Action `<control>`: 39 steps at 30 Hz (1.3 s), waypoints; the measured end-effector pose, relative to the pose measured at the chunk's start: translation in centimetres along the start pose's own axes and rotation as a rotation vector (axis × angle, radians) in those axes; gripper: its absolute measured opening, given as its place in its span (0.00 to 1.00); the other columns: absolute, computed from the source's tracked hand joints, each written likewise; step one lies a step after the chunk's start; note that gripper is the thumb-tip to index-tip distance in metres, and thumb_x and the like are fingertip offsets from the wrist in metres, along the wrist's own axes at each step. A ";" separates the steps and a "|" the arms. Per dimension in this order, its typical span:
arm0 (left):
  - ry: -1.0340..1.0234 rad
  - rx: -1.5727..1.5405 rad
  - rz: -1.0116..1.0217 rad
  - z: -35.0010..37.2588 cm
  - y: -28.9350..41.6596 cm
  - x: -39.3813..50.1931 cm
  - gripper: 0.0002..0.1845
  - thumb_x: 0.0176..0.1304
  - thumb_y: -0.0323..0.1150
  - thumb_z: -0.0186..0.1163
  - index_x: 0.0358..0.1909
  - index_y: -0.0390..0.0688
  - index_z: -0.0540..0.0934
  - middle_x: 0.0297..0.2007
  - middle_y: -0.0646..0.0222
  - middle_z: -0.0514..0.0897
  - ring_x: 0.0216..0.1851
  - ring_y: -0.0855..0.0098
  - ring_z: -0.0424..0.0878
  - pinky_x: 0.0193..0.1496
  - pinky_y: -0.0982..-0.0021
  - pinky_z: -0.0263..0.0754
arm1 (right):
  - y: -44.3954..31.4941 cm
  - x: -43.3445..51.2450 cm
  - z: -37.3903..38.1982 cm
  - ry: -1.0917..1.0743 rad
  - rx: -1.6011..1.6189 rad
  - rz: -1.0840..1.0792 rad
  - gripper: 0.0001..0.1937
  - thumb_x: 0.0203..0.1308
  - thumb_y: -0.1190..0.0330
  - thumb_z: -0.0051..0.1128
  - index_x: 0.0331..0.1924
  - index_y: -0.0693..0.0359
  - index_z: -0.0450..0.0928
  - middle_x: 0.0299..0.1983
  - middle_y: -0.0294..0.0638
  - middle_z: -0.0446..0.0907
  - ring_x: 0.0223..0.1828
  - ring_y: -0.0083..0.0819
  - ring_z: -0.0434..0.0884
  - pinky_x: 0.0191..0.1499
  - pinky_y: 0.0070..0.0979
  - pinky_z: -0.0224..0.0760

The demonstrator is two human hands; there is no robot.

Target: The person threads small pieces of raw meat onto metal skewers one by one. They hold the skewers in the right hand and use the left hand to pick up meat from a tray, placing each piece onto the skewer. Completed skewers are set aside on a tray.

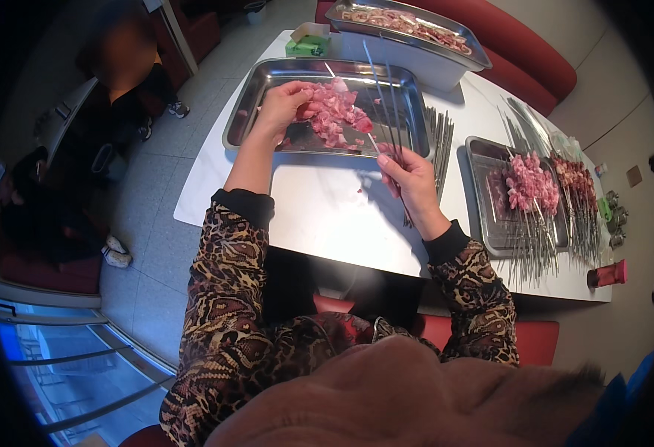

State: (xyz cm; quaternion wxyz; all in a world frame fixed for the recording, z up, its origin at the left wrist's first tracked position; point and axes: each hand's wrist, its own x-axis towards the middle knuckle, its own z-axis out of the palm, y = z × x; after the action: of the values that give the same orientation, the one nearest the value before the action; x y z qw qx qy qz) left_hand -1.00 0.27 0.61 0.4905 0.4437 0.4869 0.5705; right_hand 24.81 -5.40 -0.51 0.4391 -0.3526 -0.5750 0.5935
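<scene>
My left hand [286, 106] is over the left part of a steel tray [416, 106], its thumb and fingers on pieces of raw pink meat [327, 109]. My right hand [412, 177], at the tray's near right edge, grips several metal skewers [392, 112]. One of these, a bright skewer [373, 142], runs up-left from my thumb towards the meat, with a red piece close to its visible part. Past a pale chunk at the far side, a thin point sticks out. The meat hides the skewer's middle. Two darker skewers slant away over the tray with nothing on them.
Bare skewers [441, 145] lie right of the tray. Farther right, loaded meat skewers [531, 181] rest across a second tray [486, 223], beside darker, reddish loaded skewers [575, 179]. At the back, a tray of sliced meat [405, 25] sits on a white bin [410, 61]. Two people are at left.
</scene>
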 end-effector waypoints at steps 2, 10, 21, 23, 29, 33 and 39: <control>-0.001 -0.013 -0.024 0.3 0.4 -0.2 0.11 0.65 0.30 0.53 0.45 0.37 0.77 0.37 0.64 0.82 0.34 0.76 0.80 0.37 0.79 0.76 | 0.0 0.0 0.1 0.011 0.004 0.003 0.13 0.59 0.69 0.57 0.47 0.66 0.76 0.19 0.29 0.72 0.14 0.12 0.64 0.15 0.10 0.52; -0.015 -0.516 0.007 0.0 -0.4 0.1 0.14 0.67 0.31 0.50 0.49 0.32 0.73 0.48 0.54 0.77 0.50 0.68 0.76 0.52 0.71 0.74 | 0.0 -0.4 0.3 -0.088 -0.017 0.070 0.12 0.60 0.69 0.55 0.46 0.65 0.77 0.18 0.28 0.70 0.14 0.11 0.63 0.14 0.10 0.51; -0.081 -0.743 0.026 -0.1 0.5 -0.2 0.14 0.66 0.26 0.46 0.48 0.25 0.69 0.48 0.46 0.76 0.50 0.58 0.77 0.57 0.63 0.73 | 0.0 -0.8 0.9 -0.081 -0.025 0.075 0.12 0.61 0.69 0.53 0.47 0.65 0.76 0.18 0.28 0.69 0.15 0.10 0.63 0.14 0.09 0.50; -0.033 -0.694 0.050 -0.1 0.5 -0.1 0.13 0.65 0.26 0.47 0.46 0.25 0.69 0.47 0.45 0.76 0.50 0.57 0.77 0.57 0.61 0.73 | 0.1 -0.8 0.7 -0.105 -0.028 0.098 0.13 0.61 0.69 0.53 0.47 0.65 0.76 0.18 0.28 0.69 0.15 0.09 0.63 0.14 0.09 0.50; 0.075 -0.387 0.068 -0.3 0.0 -0.2 0.11 0.63 0.26 0.49 0.43 0.31 0.75 0.48 0.54 0.77 0.48 0.64 0.78 0.53 0.65 0.73 | 0.2 -0.8 0.6 -0.075 -0.032 0.069 0.13 0.61 0.70 0.54 0.48 0.65 0.76 0.19 0.28 0.70 0.16 0.10 0.65 0.14 0.09 0.51; 0.096 -0.082 0.119 0.9 -0.4 -0.3 0.11 0.65 0.32 0.51 0.42 0.39 0.79 0.46 0.68 0.80 0.44 0.76 0.77 0.50 0.72 0.68 | 0.5 -0.4 0.4 -0.066 -0.029 -0.004 0.13 0.60 0.71 0.55 0.48 0.66 0.76 0.20 0.28 0.71 0.17 0.11 0.67 0.16 0.09 0.53; -0.148 -0.314 0.015 1.6 0.5 -1.1 0.12 0.66 0.33 0.50 0.44 0.38 0.77 0.43 0.66 0.82 0.43 0.73 0.79 0.49 0.72 0.71 | 0.7 -0.4 0.4 -0.067 -0.106 -0.041 0.14 0.59 0.72 0.55 0.49 0.67 0.75 0.22 0.28 0.72 0.20 0.11 0.70 0.19 0.10 0.55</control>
State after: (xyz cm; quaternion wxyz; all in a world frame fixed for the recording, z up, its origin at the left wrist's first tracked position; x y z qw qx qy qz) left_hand 0.65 -0.69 1.24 0.5841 0.4062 0.3511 0.6088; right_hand 24.52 -5.85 -1.18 0.4122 -0.3435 -0.6272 0.5646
